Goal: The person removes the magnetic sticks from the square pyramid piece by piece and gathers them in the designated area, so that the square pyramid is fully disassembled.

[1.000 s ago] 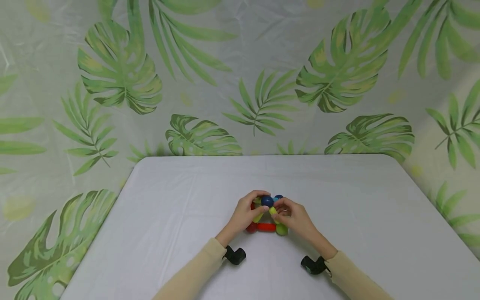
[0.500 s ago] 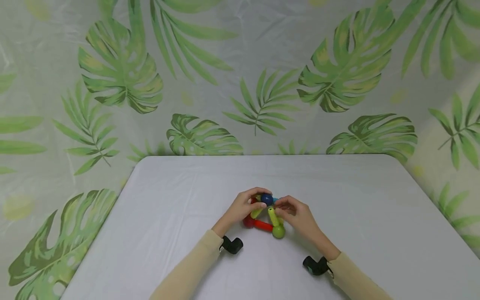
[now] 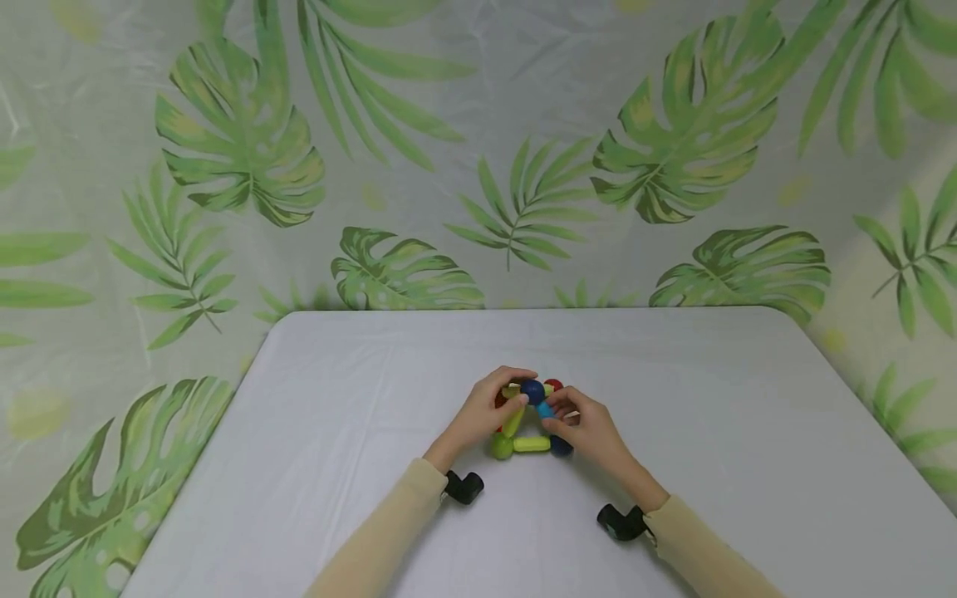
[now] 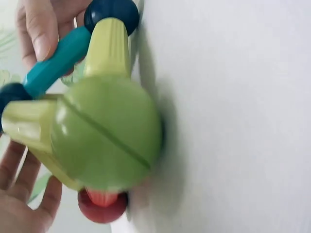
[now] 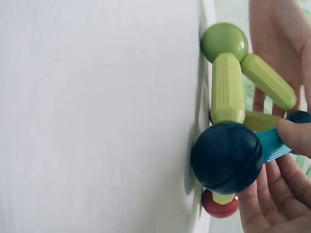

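Observation:
A ball-and-rod model stands on the white table (image 3: pixel 673 415), shaped like a small pyramid. At its top sits a dark blue ball (image 3: pixel 532 391), held by my left hand (image 3: pixel 478 415) with thumb and fingers around it. My right hand (image 3: pixel 591 428) pinches the light blue rod (image 5: pixel 273 144), which slopes from the top ball down to another dark blue ball (image 5: pixel 227 158) at front right. A green ball (image 4: pixel 107 132) forms the front left corner, joined by a yellow-green rod (image 3: pixel 532 444) along the front. One red ball (image 3: pixel 553 384) shows at the back.
A black wrist camera (image 3: pixel 465 488) is strapped to my left wrist and another black camera (image 3: pixel 620 523) to my right. A leaf-patterned cloth (image 3: pixel 516 183) hangs behind the table's far edge.
The model has turned clockwise as seen from above: the green ball went from front right to front left. My right hand has changed from a yellow-green rod to the light blue one.

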`<state>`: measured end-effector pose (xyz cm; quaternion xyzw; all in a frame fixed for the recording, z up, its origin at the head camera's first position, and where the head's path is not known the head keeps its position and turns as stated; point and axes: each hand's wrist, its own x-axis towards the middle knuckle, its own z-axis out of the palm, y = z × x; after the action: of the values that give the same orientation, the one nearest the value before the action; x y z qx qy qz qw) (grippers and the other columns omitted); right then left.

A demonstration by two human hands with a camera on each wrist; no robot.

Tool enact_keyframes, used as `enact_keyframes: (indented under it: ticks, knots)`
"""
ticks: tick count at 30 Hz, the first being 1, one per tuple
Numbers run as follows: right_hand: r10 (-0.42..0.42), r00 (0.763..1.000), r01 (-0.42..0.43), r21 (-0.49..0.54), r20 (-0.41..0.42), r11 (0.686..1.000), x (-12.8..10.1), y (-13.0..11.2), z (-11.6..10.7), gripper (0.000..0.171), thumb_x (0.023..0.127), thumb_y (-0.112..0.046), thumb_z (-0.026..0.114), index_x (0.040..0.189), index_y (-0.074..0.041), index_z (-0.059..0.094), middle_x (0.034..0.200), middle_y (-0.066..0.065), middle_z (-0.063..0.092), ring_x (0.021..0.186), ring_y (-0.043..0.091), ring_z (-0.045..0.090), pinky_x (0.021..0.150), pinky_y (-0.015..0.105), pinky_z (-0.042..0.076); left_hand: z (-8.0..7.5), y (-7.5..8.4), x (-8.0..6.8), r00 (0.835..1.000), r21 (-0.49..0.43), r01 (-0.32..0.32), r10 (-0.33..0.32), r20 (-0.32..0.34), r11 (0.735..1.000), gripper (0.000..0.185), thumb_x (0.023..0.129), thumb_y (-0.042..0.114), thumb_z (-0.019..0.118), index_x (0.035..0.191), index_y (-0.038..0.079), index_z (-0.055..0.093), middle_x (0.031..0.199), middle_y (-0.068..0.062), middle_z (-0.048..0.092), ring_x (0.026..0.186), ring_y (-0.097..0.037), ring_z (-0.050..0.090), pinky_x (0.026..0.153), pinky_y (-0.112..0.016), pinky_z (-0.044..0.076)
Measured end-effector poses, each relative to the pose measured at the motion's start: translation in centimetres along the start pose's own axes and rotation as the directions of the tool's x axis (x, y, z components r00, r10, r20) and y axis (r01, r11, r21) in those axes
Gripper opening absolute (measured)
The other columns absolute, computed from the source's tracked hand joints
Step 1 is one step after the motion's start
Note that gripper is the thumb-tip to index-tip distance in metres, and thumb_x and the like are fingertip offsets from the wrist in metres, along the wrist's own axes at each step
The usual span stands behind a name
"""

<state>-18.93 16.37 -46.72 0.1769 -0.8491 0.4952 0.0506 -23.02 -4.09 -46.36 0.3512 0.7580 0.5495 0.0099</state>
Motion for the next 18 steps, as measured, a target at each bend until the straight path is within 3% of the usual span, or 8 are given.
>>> enact_keyframes:
  ticks: [4,9,13,16,18]
  knots:
    - [0.039,0.999,-0.039,0.015,-0.024,0.999,-0.2,-0.5,0.6,0.024,0.083,-0.002,0.073,0.103,0.001,0.06,0.091,0.006,0.062,0.082,0.02,0.06,0.071,0.027,0.053,0.3,0.3,0.0,0.998,0.068,0.026,-0.022,-0.059,0.997,0.035,0.093,0.016,0.062,0.126,0.005,0.057,0.12,-0.01,0.057,0.112,-0.022,0.054,0.094,-0.043,0.046]
    - [0.021,1.0,-0.021,0.021,-0.001,1.0,-0.3,-0.9,0.9,0.023,0.082,0.001,0.072,0.102,0.001,0.06,0.093,0.008,0.062,0.083,0.023,0.06,0.074,0.031,0.054,0.1,0.5,0.1,0.989,0.074,0.047,-0.036,-0.145,0.996,0.032,0.092,0.013,0.063,0.122,0.004,0.06,0.115,-0.01,0.06,0.105,-0.023,0.058,0.088,-0.042,0.049]
    - [0.06,0.998,-0.06,0.042,0.0,0.997,-0.5,-0.7,0.6,0.02,0.086,-0.004,0.07,0.104,0.0,0.061,0.096,0.007,0.063,0.087,0.022,0.06,0.077,0.028,0.053,-0.2,0.5,0.0,0.995,0.055,0.035,-0.03,-0.098,0.998,0.032,0.091,0.009,0.063,0.122,0.003,0.06,0.116,-0.012,0.061,0.103,-0.026,0.058,0.088,-0.044,0.049]
    - [0.083,0.995,-0.079,0.079,-0.058,0.994,-0.3,-0.4,0.1,0.016,0.089,-0.004,0.067,0.104,-0.001,0.062,0.099,0.009,0.064,0.091,0.023,0.061,0.079,0.028,0.052,-0.2,0.4,0.0,0.997,0.022,0.039,-0.037,-0.067,0.999,0.032,0.092,0.009,0.063,0.123,0.004,0.061,0.119,-0.011,0.06,0.101,-0.025,0.058,0.085,-0.043,0.049]
    - [0.054,0.993,-0.046,0.085,-0.1,0.995,-0.1,-0.7,-0.3,0.016,0.089,0.001,0.064,0.104,0.003,0.062,0.101,0.014,0.064,0.095,0.028,0.061,0.083,0.034,0.052,-0.3,0.9,0.0,0.997,-0.01,0.056,-0.057,-0.051,0.998,0.032,0.093,0.007,0.061,0.124,0.003,0.06,0.12,-0.013,0.06,0.1,-0.027,0.058,0.083,-0.042,0.049]
